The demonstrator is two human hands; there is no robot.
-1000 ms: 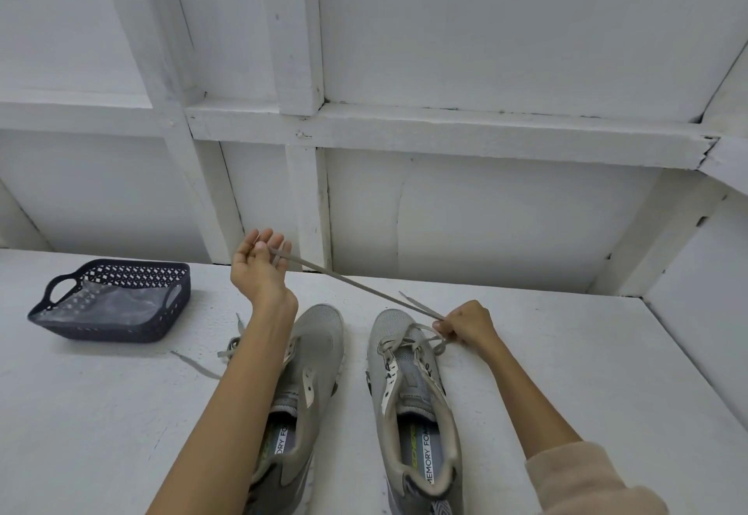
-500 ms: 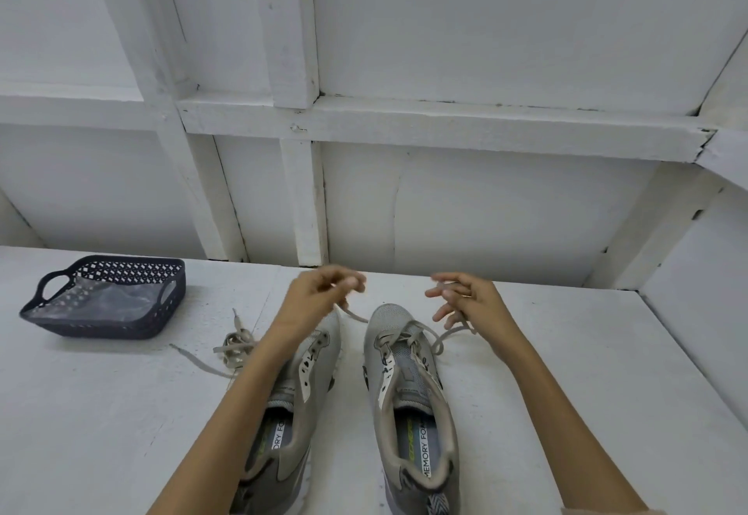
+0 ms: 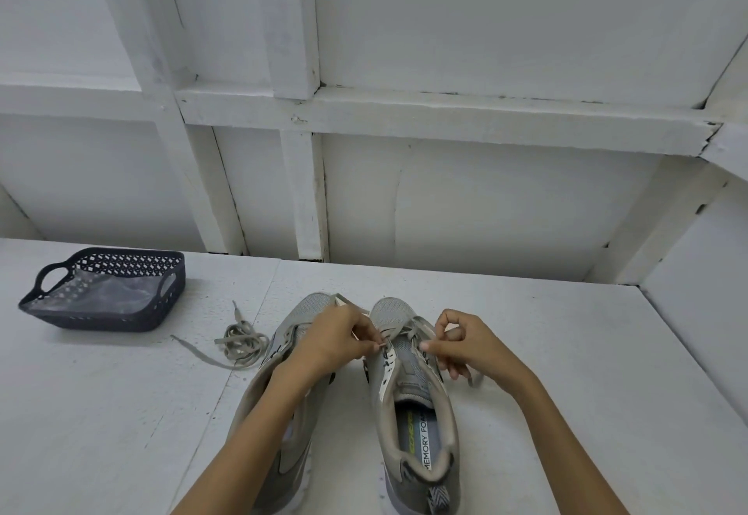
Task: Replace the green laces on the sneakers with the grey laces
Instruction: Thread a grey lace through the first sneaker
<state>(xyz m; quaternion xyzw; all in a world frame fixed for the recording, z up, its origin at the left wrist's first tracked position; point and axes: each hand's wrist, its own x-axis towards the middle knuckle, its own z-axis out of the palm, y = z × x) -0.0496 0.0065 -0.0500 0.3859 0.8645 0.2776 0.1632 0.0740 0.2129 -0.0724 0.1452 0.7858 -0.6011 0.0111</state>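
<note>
Two grey sneakers stand side by side, toes pointing away from me: the left sneaker (image 3: 283, 360) and the right sneaker (image 3: 409, 385). A grey lace (image 3: 404, 330) runs through the right sneaker's front eyelets. My left hand (image 3: 340, 336) reaches over the left sneaker and pinches that lace at the right sneaker's left eyelet row. My right hand (image 3: 461, 346) pinches the lace at the right eyelet row, and a loose end trails under it. A second loose lace (image 3: 243, 342) lies bunched on the table left of the sneakers.
A dark perforated basket (image 3: 162, 296) with handles stands at the far left of the white table (image 3: 101, 413), holding a clear plastic bag. White wall panels and beams rise close behind the table, and a white side wall bounds it on the right.
My left hand came down from pulling the lace taut up and to the left. Both hands have moved in onto the right sneaker's eyelets.
</note>
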